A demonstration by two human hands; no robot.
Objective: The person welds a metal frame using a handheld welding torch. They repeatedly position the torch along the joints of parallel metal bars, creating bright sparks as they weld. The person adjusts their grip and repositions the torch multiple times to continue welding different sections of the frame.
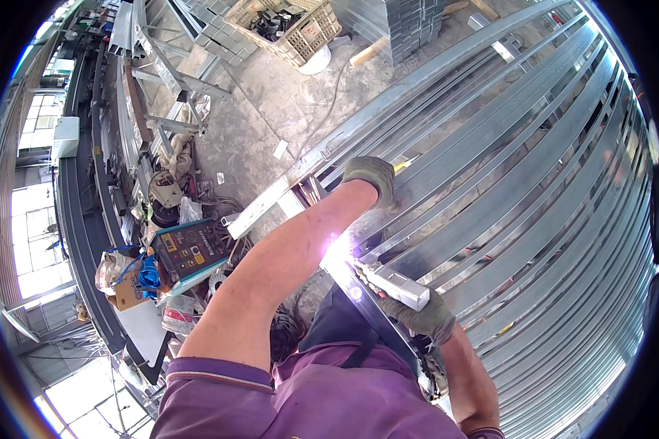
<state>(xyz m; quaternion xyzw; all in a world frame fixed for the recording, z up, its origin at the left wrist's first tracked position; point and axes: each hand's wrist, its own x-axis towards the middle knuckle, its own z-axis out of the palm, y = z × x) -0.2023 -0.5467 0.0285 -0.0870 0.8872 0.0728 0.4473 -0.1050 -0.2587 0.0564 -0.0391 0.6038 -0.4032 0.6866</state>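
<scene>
My left arm reaches across the metal frame, and my left hand (372,180) is in a dark green work glove. Its fingers curl down at the frame's bars; what they grip is hidden. A thin yellow thing (403,166) sticks out beside that glove. Nearer me, my gloved right hand (426,316) is closed around a silver box-shaped metal piece (397,285); whether it is a tool or a short tube I cannot tell. At its far-left end a white-violet welding arc (337,253) glares on a narrow metal bar (356,293), washing out the details there.
Long parallel steel strips (523,179) fill the right. At left stand a dark welding machine (192,250) with blue-green edges, a cardboard box (129,290) and tangled cables. A plastic crate (300,36) and stacked metal tubes (411,33) lie beyond, on the concrete floor (271,95).
</scene>
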